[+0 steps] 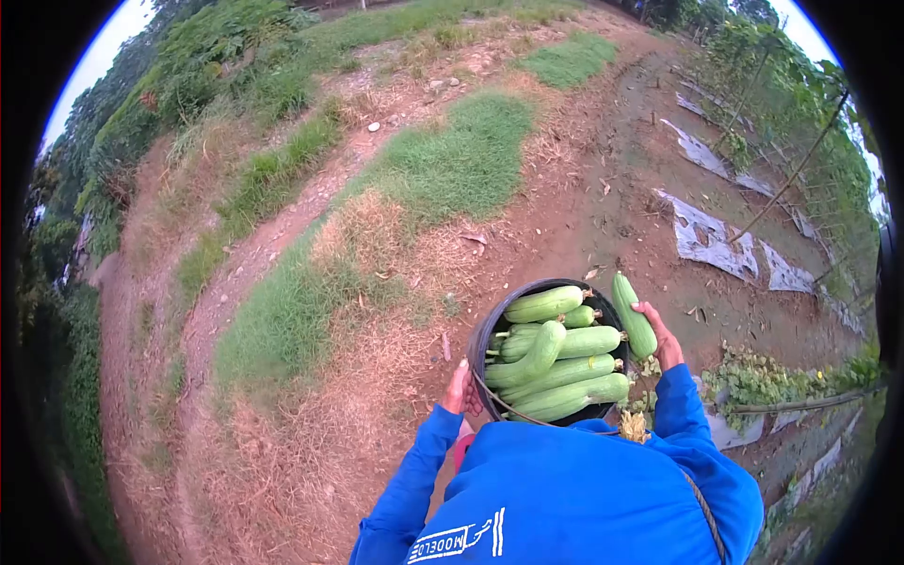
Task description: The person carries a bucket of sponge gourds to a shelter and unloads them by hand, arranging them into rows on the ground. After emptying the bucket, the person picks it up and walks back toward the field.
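Outdoors, the right grip [663, 339] holds a gourd [633, 313].

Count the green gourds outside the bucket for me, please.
1. It is in the right hand, just beyond the right rim of the black bucket. The other gourds in view lie inside; any behind the blue-clothed body would be hidden.

Gourds [591, 342] lying in a bucket [479, 341]
Grass [457, 158] is spreading ahead and left, plastic sheets [708, 247] are lying to the right (one more gourd [633, 314] is being held right of the bucket)
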The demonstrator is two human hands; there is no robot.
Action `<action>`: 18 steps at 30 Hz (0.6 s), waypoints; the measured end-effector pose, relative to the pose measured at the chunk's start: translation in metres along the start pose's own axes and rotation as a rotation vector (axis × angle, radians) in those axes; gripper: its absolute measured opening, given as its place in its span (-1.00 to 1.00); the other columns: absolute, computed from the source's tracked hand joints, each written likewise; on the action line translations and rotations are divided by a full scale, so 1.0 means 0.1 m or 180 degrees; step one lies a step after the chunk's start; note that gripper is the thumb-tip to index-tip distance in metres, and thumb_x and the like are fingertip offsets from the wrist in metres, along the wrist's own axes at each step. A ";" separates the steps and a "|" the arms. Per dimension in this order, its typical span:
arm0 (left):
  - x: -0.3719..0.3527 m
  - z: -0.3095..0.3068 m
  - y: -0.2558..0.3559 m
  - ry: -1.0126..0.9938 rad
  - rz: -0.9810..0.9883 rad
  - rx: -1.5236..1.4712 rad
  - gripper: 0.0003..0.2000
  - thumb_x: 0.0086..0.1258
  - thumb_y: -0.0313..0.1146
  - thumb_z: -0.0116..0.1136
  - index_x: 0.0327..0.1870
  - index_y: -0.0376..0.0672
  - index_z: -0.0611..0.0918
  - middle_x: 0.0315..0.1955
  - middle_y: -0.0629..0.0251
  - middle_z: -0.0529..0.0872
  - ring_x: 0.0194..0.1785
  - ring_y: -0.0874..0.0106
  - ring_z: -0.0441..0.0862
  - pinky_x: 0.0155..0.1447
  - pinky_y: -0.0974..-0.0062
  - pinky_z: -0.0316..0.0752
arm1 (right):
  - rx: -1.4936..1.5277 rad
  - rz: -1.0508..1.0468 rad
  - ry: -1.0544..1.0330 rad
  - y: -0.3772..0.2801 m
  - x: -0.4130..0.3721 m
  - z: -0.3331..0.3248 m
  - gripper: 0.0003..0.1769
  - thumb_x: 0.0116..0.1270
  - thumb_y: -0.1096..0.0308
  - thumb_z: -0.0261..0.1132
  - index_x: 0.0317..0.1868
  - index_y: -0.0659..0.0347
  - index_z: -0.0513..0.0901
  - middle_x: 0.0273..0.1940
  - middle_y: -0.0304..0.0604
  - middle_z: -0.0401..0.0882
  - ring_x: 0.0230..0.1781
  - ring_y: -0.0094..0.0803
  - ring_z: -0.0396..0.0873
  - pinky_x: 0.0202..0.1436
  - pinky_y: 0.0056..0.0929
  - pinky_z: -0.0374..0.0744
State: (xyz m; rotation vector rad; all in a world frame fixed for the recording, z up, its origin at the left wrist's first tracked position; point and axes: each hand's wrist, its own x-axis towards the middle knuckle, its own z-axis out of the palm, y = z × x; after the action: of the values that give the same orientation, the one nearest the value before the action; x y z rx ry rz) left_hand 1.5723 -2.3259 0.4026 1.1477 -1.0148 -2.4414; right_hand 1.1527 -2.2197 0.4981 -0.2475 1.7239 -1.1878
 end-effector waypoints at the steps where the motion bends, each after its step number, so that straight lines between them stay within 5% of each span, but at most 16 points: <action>1: 0.06 -0.07 0.19 -0.0060 -0.0024 0.0055 -0.21 0.19 0.50 -0.40 -0.20 -0.15 0.54 -0.58 0.25 0.52 -0.58 0.43 0.50 -0.50 0.51 0.42 | 0.0031 0.0054 -0.0032 -0.13 0.02 0.12 -0.30 -0.03 -0.16 0.40 0.00 0.19 0.57 -0.25 -0.13 0.58 -0.37 -0.38 0.55 -0.37 -0.41 0.53; 10: 1.28 -0.67 1.53 0.0263 -0.0054 -0.0174 -0.25 0.25 0.44 -0.41 -0.24 -0.12 0.60 -0.62 0.27 0.59 -0.61 0.41 0.52 -0.52 0.51 0.44 | 0.0417 0.0161 0.0265 -1.24 1.10 0.94 -0.30 -0.04 -0.11 0.42 0.01 0.23 0.63 -0.16 -0.10 0.63 -0.28 -0.41 0.59 -0.21 -0.44 0.54; 18: 2.11 -0.97 1.90 0.0239 -0.0339 -0.0692 -0.25 0.27 0.43 -0.40 -0.22 -0.15 0.60 -0.65 0.27 0.61 -0.67 0.43 0.49 -0.57 0.54 0.43 | -0.0208 0.0398 0.0118 -1.82 2.26 1.21 -0.25 -0.08 -0.18 0.36 0.00 0.25 0.58 -0.25 -0.06 0.61 -0.37 -0.30 0.57 -0.28 -0.36 0.53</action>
State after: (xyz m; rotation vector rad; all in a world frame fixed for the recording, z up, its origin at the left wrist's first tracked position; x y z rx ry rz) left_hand 1.4962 -2.6139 0.3692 1.2360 -0.6631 -2.4945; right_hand 1.0777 -2.5246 0.5033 -0.1555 1.7857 -1.0524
